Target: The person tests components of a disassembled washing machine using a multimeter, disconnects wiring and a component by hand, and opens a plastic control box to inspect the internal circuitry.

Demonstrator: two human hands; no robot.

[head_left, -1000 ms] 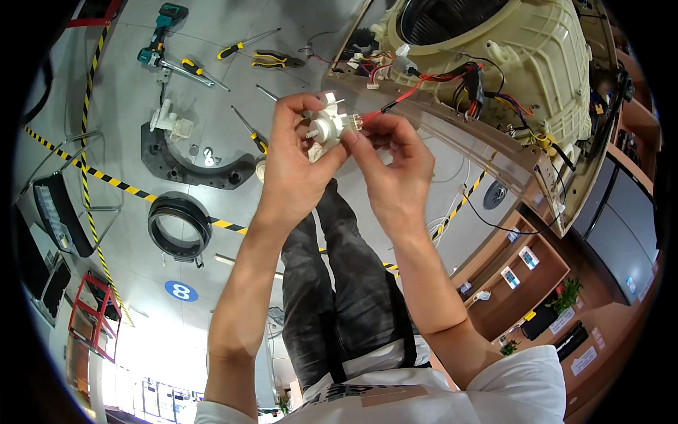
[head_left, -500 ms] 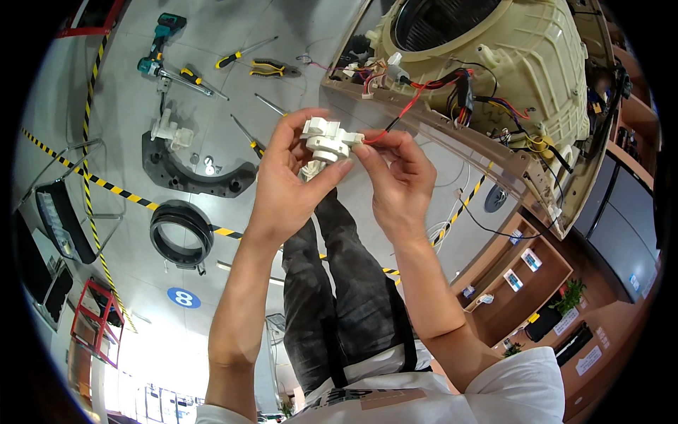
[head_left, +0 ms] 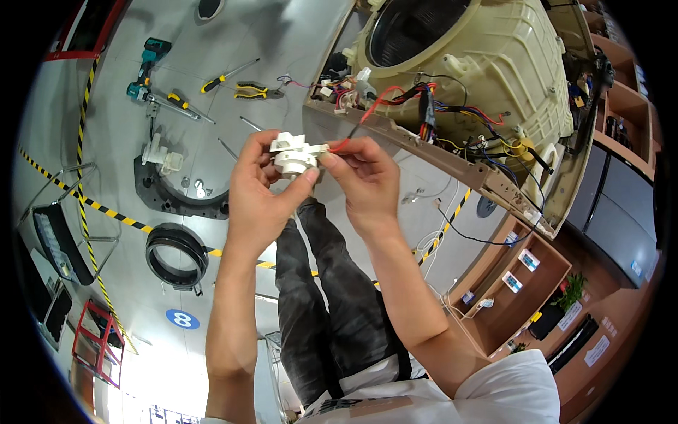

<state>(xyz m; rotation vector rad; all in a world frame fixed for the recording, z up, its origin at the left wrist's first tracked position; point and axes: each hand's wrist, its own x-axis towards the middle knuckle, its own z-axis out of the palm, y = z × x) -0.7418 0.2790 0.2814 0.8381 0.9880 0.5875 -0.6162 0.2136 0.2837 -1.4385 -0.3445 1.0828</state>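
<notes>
My left hand (head_left: 260,189) grips a small white plastic part (head_left: 292,157) with a round body and a block-like top. My thumb presses its near side, and the fingers behind it are partly hidden. On its right side, my right hand (head_left: 369,182) pinches a small white wire connector (head_left: 321,149) against the part. I cannot tell whether it is fully plugged in. A red wire (head_left: 367,115) runs from the connector up to the wiring harness (head_left: 428,113) at the opened washing machine's cream tub (head_left: 487,78).
Left on the floor lie a cordless driver (head_left: 145,67), a screwdriver (head_left: 229,75), pliers (head_left: 256,90), a black curved weight (head_left: 159,191) and a black rubber ring (head_left: 175,256). The machine's brown frame (head_left: 402,145) edges the right side. A wooden shelf unit (head_left: 515,290) stands at lower right.
Both hands, with the white part and connector, have shifted left in the picture. The surroundings have shifted slightly too, as the view turned. The grip looks unchanged.
</notes>
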